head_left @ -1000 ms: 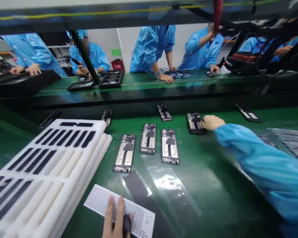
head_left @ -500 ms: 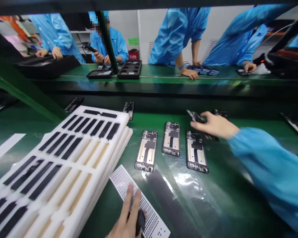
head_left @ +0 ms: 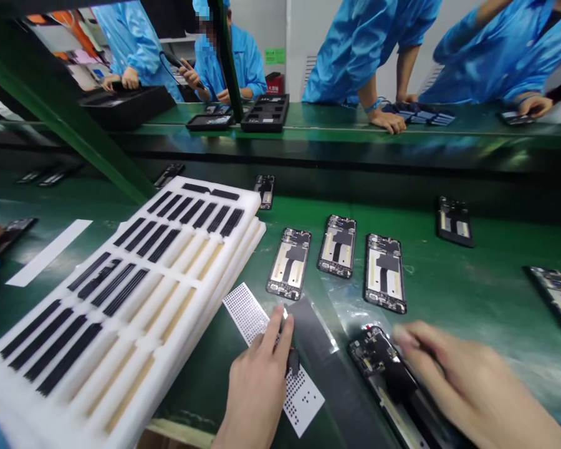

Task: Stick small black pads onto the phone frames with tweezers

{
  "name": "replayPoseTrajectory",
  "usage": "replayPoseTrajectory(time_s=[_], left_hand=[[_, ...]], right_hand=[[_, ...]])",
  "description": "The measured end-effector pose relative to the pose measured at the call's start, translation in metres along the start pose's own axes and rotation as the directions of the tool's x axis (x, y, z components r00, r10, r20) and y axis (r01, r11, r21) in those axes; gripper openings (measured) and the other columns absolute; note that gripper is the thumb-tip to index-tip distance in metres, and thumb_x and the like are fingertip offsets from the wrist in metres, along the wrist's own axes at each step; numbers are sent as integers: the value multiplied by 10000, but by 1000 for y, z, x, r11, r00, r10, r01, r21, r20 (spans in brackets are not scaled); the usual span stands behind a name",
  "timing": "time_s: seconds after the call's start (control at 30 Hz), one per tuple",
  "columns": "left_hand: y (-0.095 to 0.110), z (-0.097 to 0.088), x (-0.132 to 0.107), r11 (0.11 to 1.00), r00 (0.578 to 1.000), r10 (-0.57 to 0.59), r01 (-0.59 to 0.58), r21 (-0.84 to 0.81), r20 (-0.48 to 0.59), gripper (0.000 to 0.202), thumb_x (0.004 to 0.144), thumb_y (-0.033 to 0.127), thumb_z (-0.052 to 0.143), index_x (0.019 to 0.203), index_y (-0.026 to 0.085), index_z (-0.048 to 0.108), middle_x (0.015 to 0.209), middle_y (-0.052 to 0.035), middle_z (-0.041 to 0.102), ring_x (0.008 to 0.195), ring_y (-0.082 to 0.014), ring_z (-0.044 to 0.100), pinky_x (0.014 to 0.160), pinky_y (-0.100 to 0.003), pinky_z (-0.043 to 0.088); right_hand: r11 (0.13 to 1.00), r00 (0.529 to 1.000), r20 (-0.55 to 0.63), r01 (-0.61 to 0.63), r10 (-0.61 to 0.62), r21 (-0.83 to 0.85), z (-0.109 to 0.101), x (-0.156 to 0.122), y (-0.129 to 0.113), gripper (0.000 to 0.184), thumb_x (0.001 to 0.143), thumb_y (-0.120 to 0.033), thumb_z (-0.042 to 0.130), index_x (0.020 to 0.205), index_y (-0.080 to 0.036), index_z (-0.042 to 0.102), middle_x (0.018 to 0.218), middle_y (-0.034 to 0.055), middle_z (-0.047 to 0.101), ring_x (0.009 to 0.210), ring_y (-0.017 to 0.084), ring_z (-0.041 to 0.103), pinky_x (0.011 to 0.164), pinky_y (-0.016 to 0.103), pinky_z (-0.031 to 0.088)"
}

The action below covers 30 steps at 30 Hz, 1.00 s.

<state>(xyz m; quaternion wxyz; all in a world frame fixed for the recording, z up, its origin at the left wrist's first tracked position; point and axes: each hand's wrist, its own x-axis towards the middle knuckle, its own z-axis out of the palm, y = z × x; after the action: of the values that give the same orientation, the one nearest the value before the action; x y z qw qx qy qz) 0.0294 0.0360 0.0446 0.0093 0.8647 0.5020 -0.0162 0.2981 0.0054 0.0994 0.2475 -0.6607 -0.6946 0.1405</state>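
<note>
My left hand lies palm down with its fingers stretched over a white sheet dotted with small dark pieces. At its thumb side is something small and black, perhaps a cover on the thumb; the rest is hidden. My right hand, smeared by motion, grips the right side of an opened phone at the lower right. That phone overlaps a dark strip in clear film. Beyond my hands lie three more opened phones: a left one, a middle one and a right one.
Stacked white foam trays with black strips in their slots fill the left. More phones lie farther back and at the right edge. A green post slants across the upper left. Co-workers in blue work behind a raised shelf.
My right hand has come from the far phones down to the lower right, where a phone now appears with it. My left hand stays on the white sheet. The view has shifted.
</note>
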Motion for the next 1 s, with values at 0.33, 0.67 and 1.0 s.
replayPoseTrajectory(time_s=[0.33,0.67,1.0], left_hand=[[6,17,1,1000,993,-13,15,12,-119,783,681,-51,524,1421,202,563,1554,-15,443,828,-187,694,554,-289,595],[6,22,-1,995,987,-34,18,-102,-157,721,718,-23,552,1401,205,567,1524,-21,506,815,-219,708,504,-330,583],[27,-46,0,-594,886,-285,137,-793,367,541,973,702,357,1076,208,549,784,-39,718,349,-31,430,330,-121,266]], right_hand=[[708,930,367,-274,22,651,81,103,-14,517,932,-650,539,877,-161,699,754,85,775,701,196,732,642,283,552],[803,952,295,-110,-85,585,83,91,-19,393,1027,-417,489,869,-176,756,989,84,788,809,188,770,741,275,616],[786,997,-74,53,-9,617,13,46,-52,211,984,-404,600,984,-381,810,923,-18,813,758,180,792,688,201,656]])
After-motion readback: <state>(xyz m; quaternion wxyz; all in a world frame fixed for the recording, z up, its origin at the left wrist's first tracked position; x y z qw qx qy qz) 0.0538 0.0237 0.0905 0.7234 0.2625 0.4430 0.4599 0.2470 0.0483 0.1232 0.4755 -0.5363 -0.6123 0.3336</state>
